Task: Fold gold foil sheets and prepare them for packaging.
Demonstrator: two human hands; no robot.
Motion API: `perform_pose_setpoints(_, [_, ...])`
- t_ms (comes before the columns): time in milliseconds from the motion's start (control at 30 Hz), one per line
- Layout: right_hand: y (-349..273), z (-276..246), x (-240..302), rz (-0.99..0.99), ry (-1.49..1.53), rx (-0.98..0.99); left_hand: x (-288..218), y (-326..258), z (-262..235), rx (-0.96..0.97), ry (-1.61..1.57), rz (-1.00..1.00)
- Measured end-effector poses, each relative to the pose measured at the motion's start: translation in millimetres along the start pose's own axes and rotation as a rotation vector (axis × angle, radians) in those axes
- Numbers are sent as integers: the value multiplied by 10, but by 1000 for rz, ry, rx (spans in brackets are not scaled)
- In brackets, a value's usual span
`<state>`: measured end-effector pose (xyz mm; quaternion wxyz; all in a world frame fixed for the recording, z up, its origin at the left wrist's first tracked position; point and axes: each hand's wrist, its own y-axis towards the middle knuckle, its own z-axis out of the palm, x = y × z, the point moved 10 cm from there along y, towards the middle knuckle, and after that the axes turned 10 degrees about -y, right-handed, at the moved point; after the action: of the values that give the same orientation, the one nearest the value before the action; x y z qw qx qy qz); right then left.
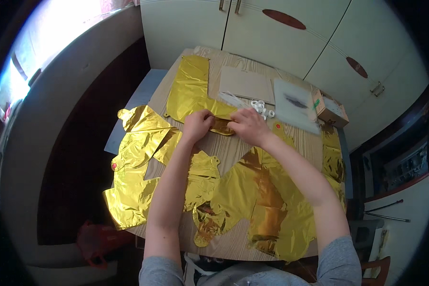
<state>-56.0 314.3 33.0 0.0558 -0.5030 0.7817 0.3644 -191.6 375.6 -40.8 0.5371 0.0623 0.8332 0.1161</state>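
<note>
My left hand [199,126] and my right hand [249,126] are close together near the middle of the table. Both have their fingers closed on the near edge of a flat, uninflated gold foil balloon [188,90], with a short folded strip of foil showing between them. The fingertips are partly hidden. The rest of this balloon stretches away to the far left of the table. Another flat gold foil balloon [134,167] lies beside my left forearm. A larger spread of gold foil [291,200] lies under and beside my right forearm.
Several white rings [260,107] lie just beyond my right hand. Behind them are a pale flat board [245,82], a translucent plastic sheet or bag [295,102] and a small open box [331,112]. More gold foil [333,157] hangs at the right edge. White cabinets [281,43] stand behind the table.
</note>
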Motion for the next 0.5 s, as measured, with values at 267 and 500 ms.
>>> perform_pose_setpoints(267, [-17, 192, 259, 71, -47, 118, 71, 31, -26, -46, -5, -3])
perform_pose_setpoints(500, [-244, 410, -4, 253, -92, 411, 89, 37, -38, -50, -22, 3])
